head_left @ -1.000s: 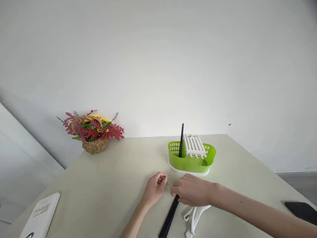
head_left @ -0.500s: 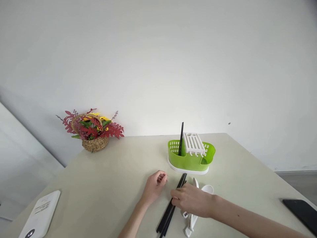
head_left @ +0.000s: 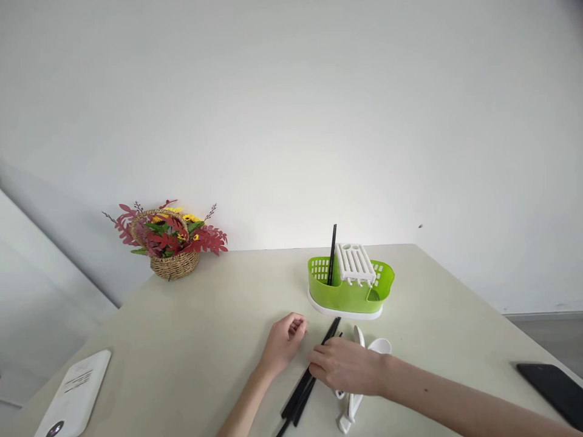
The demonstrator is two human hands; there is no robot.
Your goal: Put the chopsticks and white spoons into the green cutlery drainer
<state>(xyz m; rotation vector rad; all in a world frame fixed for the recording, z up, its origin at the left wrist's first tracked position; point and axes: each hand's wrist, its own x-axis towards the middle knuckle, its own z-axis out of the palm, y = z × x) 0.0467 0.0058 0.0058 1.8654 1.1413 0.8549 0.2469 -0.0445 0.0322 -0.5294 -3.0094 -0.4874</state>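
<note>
Several black chopsticks [head_left: 298,394] lie slanted in a loose bundle on the table. My right hand [head_left: 344,364] reaches across the bundle with its fingers closed on chopsticks; how many it grips is hidden. Just left of them, my left hand [head_left: 285,343] rests loosely curled, with nothing visible in it. White spoons [head_left: 380,346] lie to the right, partly covered by my right hand and forearm. Beyond both hands stands a green utensil basket [head_left: 337,297] with a white slotted top [head_left: 355,264]. Black chopsticks [head_left: 332,255] stand upright in its left part.
A wicker basket of artificial flowers [head_left: 175,266] stands at the back left near the wall. At the table's left edge lies a white device [head_left: 75,391]. A black phone [head_left: 551,391] lies near the right edge.
My right hand has shifted slightly left, and the chopsticks under it have slid a little toward the lower left. My left hand looks nearly still.
</note>
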